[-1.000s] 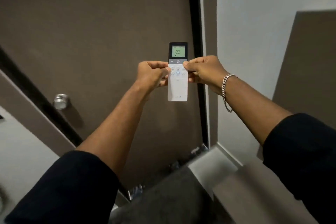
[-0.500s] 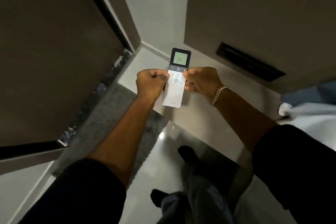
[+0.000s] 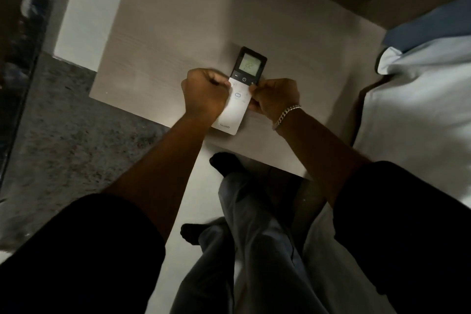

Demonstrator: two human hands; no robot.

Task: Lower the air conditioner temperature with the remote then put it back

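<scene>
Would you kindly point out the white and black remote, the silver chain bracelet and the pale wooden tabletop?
white and black remote point(image 3: 235, 109): head view, on its white lower body.
silver chain bracelet point(image 3: 286, 112): head view, on its links at the wrist.
pale wooden tabletop point(image 3: 178, 33): head view, on its bare surface.

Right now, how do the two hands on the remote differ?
The left hand is a closed fist, knuckles up, thumb at the remote's left edge below the minus key; the right hand pinches the right edge below the plus key. The right wrist wears a chain bracelet; the left wrist is bare. Both have a grip on the remote above the pale tabletop.
</scene>
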